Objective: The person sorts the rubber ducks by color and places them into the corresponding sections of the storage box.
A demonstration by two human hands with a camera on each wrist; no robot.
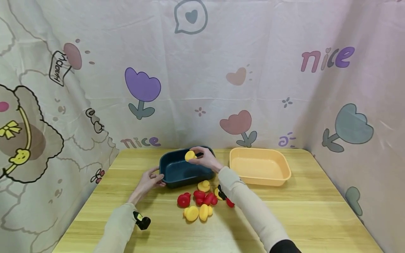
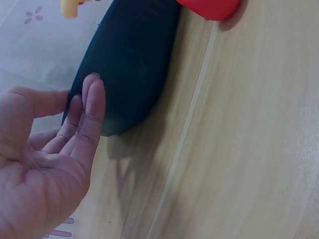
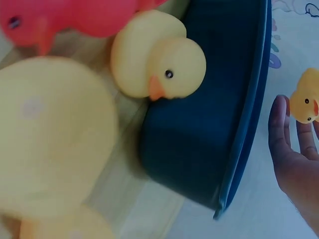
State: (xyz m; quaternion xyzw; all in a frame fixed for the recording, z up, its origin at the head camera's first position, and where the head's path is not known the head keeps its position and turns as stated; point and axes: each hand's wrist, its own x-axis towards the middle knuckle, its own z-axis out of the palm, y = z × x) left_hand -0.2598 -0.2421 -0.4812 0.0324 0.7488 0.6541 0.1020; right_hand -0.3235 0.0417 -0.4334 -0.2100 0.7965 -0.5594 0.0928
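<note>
My right hand holds a yellow rubber duck over the dark blue plastic tub. In the right wrist view that duck shows at the right edge, at the fingertips. At the tub's left end my left hand pinches the rim, thumb on one side and fingers against the outer wall, as the left wrist view shows. Just in front of the tub lie several rubber ducks, among them a yellow one close to its wall and a red one. The right sleeve partly covers some of them.
A pale orange tub stands to the right of the dark blue one on the wooden table. Behind the table hangs a printed cloth, and more cloth runs along both sides.
</note>
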